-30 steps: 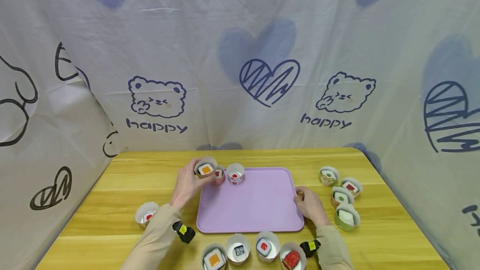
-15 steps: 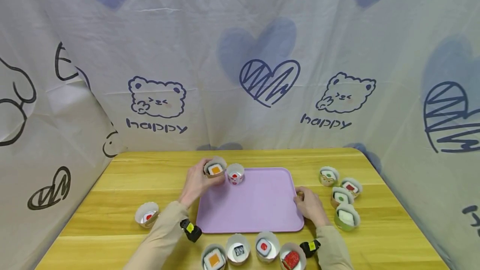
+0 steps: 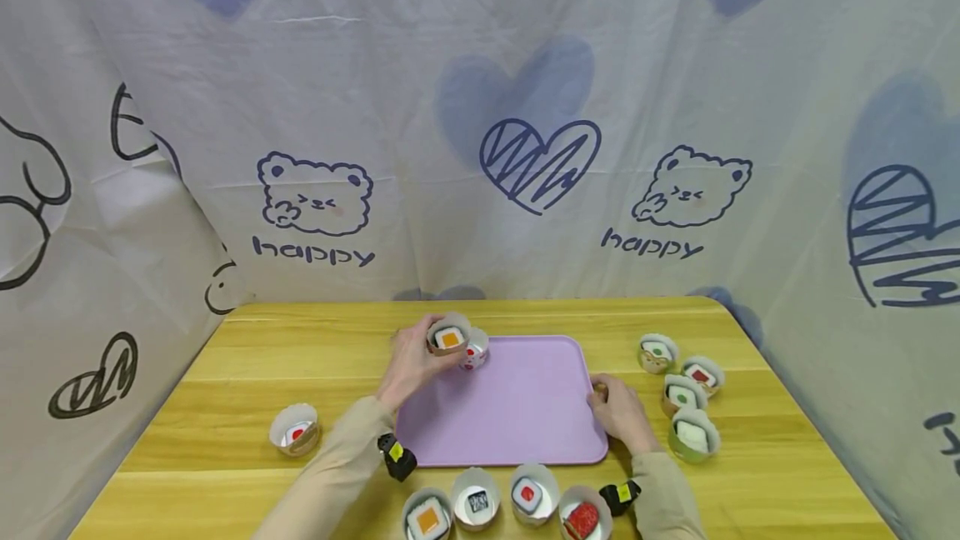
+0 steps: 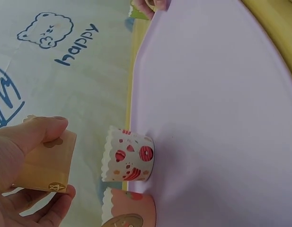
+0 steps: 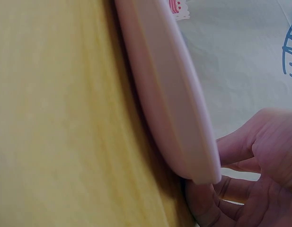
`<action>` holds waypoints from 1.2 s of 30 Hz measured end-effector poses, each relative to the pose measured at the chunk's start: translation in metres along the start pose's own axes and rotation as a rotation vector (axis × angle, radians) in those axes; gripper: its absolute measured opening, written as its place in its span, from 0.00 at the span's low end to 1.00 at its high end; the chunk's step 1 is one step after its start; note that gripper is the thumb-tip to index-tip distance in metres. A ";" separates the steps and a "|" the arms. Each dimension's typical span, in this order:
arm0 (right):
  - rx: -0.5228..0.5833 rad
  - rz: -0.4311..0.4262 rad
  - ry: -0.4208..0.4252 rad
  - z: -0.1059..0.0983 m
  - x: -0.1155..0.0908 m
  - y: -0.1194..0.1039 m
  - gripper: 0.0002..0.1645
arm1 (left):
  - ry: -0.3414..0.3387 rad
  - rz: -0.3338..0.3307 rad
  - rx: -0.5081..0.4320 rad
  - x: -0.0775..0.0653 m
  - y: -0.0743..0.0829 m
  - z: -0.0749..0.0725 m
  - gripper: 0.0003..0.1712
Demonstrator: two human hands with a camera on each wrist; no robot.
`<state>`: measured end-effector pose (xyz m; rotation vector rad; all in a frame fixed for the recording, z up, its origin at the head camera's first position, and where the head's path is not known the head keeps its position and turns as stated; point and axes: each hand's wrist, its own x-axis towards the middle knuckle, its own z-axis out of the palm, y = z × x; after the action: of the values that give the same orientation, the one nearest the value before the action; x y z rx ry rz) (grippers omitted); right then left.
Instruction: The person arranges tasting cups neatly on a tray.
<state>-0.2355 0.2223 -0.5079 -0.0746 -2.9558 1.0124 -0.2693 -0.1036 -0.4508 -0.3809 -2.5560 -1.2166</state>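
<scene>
My left hand (image 3: 413, 362) pinches a brown paper baking cup (image 4: 48, 161) between thumb and fingers, raised above the tray's far-left corner. Inside that cup sits a white, sushi-like piece with an orange square (image 3: 449, 338). Partly hidden behind it, a white cup with red prints (image 4: 131, 156) stands on the lilac tray (image 3: 517, 407). A pink cup (image 4: 131, 208) stands beside the white one, and the left hand hides it from the head view. At the tray's right side, my right hand (image 3: 621, 412) grips the rim, fingers under the edge in the right wrist view.
Several filled cups (image 3: 476, 500) stand in a row before the tray. More cups (image 3: 682, 395) cluster at the right, and one cup (image 3: 295, 430) stands alone at the left. A printed curtain (image 3: 450, 148) hangs behind the wooden table (image 3: 300, 340).
My left hand has carried the brown cup rightwards, past the pink cup and partly in front of the white cup with red prints. The right hand has stayed on the tray's rim.
</scene>
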 end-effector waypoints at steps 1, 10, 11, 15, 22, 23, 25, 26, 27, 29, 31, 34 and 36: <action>0.000 0.000 0.001 0.000 0.000 0.000 0.21 | -0.004 0.007 0.003 0.001 0.001 0.001 0.34; -0.004 0.006 0.003 0.000 0.001 0.000 0.21 | -0.061 -0.001 -0.044 0.009 0.009 0.014 0.36; -0.003 0.007 0.003 0.000 0.001 -0.001 0.21 | -0.066 0.001 -0.039 0.010 0.010 0.015 0.36; 0.000 0.007 -0.001 0.000 0.001 -0.001 0.22 | -0.087 0.012 -0.010 0.014 0.015 0.021 0.36; -0.001 0.010 -0.005 0.000 0.000 -0.001 0.22 | -0.132 0.056 -0.007 0.020 0.020 0.033 0.36; -0.002 0.007 -0.005 0.000 0.000 -0.001 0.22 | -0.135 0.064 -0.007 0.021 0.021 0.034 0.36; -0.003 0.006 -0.006 0.000 0.000 -0.001 0.22 | -0.146 0.072 -0.017 0.023 0.021 0.037 0.36; -0.003 0.006 -0.006 0.000 0.000 -0.001 0.21 | -0.148 0.081 -0.019 0.024 0.022 0.039 0.35; -0.003 0.006 -0.006 0.000 0.000 -0.001 0.21 | -0.147 0.089 -0.017 0.025 0.022 0.041 0.35; -0.002 0.006 -0.005 0.000 0.000 -0.001 0.21 | -0.152 0.099 -0.015 0.027 0.022 0.044 0.35; -0.003 0.006 -0.004 0.000 0.000 -0.001 0.21 | -0.157 0.109 -0.008 0.029 0.022 0.048 0.35; -0.002 0.001 -0.001 0.000 0.000 -0.001 0.21 | -0.172 0.115 0.004 0.032 0.023 0.053 0.36; -0.002 -0.002 0.002 -0.001 0.000 -0.001 0.21 | -0.184 0.127 0.012 0.034 0.023 0.057 0.36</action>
<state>-0.2354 0.2217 -0.5066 -0.0726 -2.9550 1.0085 -0.3005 -0.0415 -0.4567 -0.6697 -2.6427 -1.1689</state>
